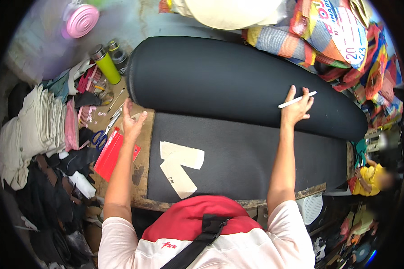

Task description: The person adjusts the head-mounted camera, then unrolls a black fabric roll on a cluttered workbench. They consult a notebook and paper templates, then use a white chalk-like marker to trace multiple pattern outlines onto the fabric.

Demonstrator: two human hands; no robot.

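A thick roll of black fabric (220, 76) lies across the far side of the work table, its unrolled sheet (242, 157) spread flat toward me. At the roll's left end is my left hand (133, 122), open, thumb apart and fingertips at the roll's lower corner. My right hand (295, 106) rests against the right part of the roll, fingers spread, with a white pen (296, 100) held between them. Two cream pattern pieces (188, 155) lie overlapping on the sheet's left half, the lower one (177, 175) with handwritten marks.
Left of the sheet, scissors with blue handles (104, 138) and a red packet (111, 154) lie on the wooden table top (141, 172). A green flask (105, 64) stands farther back. Folded pale cloth (33, 127) is stacked at left, colourful sacks (318, 36) at far right. Someone in yellow (368, 178) is at right.
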